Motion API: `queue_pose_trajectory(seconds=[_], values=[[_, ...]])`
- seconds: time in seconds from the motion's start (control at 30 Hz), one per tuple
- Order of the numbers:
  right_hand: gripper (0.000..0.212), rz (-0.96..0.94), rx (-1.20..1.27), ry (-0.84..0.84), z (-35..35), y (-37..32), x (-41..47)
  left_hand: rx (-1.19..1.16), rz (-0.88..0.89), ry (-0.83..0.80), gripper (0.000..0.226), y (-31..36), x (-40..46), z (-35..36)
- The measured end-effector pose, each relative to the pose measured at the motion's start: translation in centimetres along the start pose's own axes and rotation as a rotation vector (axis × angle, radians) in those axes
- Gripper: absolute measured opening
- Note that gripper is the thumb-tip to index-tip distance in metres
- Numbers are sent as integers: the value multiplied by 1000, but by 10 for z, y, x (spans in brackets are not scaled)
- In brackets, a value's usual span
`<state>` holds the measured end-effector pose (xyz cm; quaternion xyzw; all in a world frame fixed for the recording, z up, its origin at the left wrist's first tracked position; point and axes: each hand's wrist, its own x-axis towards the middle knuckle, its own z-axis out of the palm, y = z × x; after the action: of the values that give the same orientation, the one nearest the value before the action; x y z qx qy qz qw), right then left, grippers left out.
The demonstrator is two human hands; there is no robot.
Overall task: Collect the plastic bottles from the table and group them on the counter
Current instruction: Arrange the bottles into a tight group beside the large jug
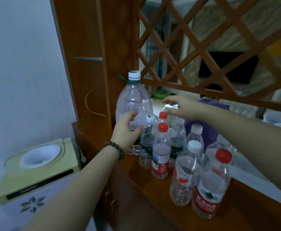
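Toward the counter's (93, 137) left end, the left hand (125, 130) curls loosely around a small clear bottle (135, 124) just in front of the big upright jug (133, 100), though a firm grip cannot be confirmed. Rightward, the bottle cluster (178, 155) stands upright along the front edge. The right hand (181, 105) hovers spread and empty above the rear red cap (163, 115), nearer it than the left.

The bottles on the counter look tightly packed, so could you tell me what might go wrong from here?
1. The left hand is curled by the large bottle with small bottles crowded at its base; a nudge could topple several, since they look empty and light.
2. The right hand hovers over the red cap at the back; the forearm passes above the cluster and might clip a cap.
3. The nearest red-label bottle stands near the counter's front edge and could fall off.
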<state>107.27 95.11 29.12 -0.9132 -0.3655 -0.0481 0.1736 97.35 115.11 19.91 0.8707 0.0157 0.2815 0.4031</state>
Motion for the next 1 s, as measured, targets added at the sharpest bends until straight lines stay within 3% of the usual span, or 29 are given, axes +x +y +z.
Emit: queue_pose_trajectory(seconds=[0.23, 0.53, 1.0], values=[[50, 25, -188, -311, 17, 9, 46, -118, 3, -159, 55, -3, 38, 27], [34, -45, -88, -311, 20, 14, 60, -88, -34, -74, 38, -9, 47, 26], [41, -108, -107, -297, 30, 20, 77, -47, -51, 2, 39, -21, 43, 30]])
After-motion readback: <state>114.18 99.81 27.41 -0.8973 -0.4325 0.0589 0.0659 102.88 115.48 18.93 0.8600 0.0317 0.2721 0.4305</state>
